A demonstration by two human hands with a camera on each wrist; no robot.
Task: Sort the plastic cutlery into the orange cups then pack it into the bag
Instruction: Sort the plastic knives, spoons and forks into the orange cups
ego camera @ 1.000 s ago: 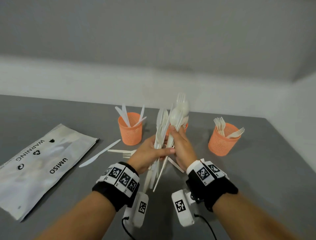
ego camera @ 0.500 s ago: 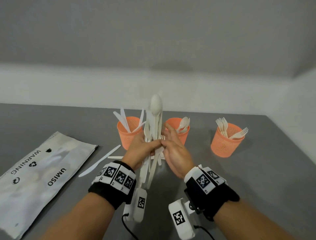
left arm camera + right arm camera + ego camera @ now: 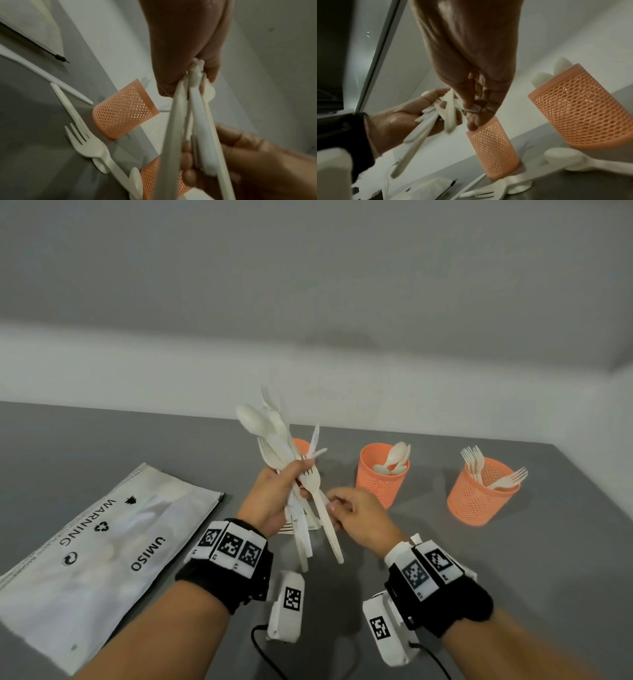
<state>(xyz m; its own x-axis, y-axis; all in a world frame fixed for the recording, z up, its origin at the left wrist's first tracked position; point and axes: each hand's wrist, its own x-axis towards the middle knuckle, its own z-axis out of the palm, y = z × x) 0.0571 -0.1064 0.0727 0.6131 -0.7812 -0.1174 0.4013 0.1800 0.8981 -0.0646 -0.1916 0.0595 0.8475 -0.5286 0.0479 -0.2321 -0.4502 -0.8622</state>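
Observation:
My left hand (image 3: 298, 480) grips a bundle of white plastic cutlery (image 3: 270, 433), spoons, forks and knives mixed, heads up and leaning left above the table. My right hand (image 3: 334, 504) pinches the handle of one fork (image 3: 322, 508) that hangs lower than the rest of the bundle. Three orange mesh cups stand behind: the left cup (image 3: 301, 446) with knives, half hidden by the bundle, the middle cup (image 3: 381, 477) with spoons, the right cup (image 3: 478, 498) with forks. In the left wrist view the handles (image 3: 197, 121) fan down from my left hand (image 3: 197, 70).
A white bag (image 3: 102, 542) printed WARNING lies flat on the grey table (image 3: 548, 559) at the left. Loose on the table near the left cup (image 3: 123, 108) are a fork (image 3: 85, 143) and a knife (image 3: 42, 73). A spoon (image 3: 565, 158) lies by the middle cup (image 3: 583, 111).
The bundle went from upright to leaning left in my left hand. My right hand dropped from the bundle's side to the handles and now pinches one fork, which sits lower.

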